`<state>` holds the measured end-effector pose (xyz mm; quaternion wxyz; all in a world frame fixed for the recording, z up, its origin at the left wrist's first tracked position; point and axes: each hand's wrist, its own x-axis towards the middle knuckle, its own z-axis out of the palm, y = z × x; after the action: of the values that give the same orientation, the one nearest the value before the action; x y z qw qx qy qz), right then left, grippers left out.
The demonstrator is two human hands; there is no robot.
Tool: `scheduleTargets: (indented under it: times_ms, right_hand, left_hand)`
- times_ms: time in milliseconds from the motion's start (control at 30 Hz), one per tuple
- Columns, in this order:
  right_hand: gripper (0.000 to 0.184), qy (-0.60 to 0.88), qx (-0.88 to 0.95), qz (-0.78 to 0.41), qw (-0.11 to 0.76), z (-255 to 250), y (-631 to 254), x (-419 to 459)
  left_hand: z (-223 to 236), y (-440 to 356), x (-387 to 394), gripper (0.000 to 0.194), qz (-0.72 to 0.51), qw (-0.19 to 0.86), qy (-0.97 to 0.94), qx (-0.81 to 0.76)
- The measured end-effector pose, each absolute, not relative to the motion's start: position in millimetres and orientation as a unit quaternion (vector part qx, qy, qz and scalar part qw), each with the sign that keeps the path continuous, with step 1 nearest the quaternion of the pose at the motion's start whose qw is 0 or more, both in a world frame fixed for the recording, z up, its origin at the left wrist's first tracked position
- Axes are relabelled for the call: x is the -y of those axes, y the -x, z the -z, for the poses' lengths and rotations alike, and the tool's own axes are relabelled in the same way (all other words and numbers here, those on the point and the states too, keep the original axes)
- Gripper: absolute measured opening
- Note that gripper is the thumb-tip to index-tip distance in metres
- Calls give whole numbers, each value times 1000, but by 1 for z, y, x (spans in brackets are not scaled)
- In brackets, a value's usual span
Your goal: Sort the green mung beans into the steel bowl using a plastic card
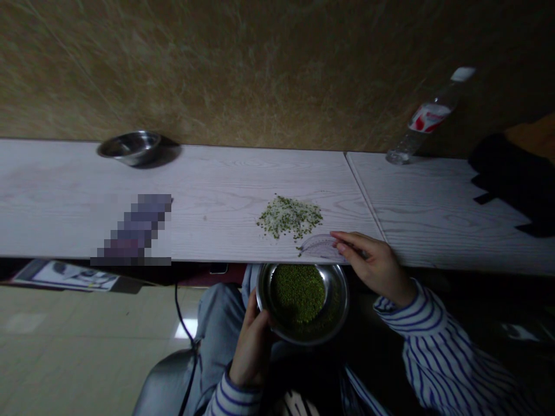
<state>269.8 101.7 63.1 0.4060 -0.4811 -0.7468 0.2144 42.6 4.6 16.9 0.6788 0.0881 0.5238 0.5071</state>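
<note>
My left hand (252, 348) grips the left rim of a metal bowl (340, 300), which sits just below the table's front edge. Green beans (300, 292), mung beans by their look, lie in it. Between the thumb and fingers of my right hand (375, 263) is a clear plastic protractor (319, 245), flat against the tabletop near the edge. A few green beans touch its left end. Just beyond it spreads a pile of green beans mixed with white grains (289, 216), which look like rice.
A second metal bowl (130, 148) stands at the back left by the wall. A plastic bottle (422, 121) stands at the back right, with dark cloth (515, 179) beside it. A pixelated item (137, 228) lies on the left of the table (217, 190).
</note>
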Motion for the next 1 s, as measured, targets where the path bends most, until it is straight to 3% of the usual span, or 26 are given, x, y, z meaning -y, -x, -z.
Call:
scheduleTargets:
  times_ms: [300, 1000]
  right_hand:
    - [25, 489, 742, -204, 410, -65, -270, -97]
    - [28, 530, 717, -185, 414, -57, -269, -102]
  left_hand:
    - [-16, -42, -5, 64, -507, 677, -93, -525]
    - [-9, -42, -5, 74, -505, 670, -91, -537]
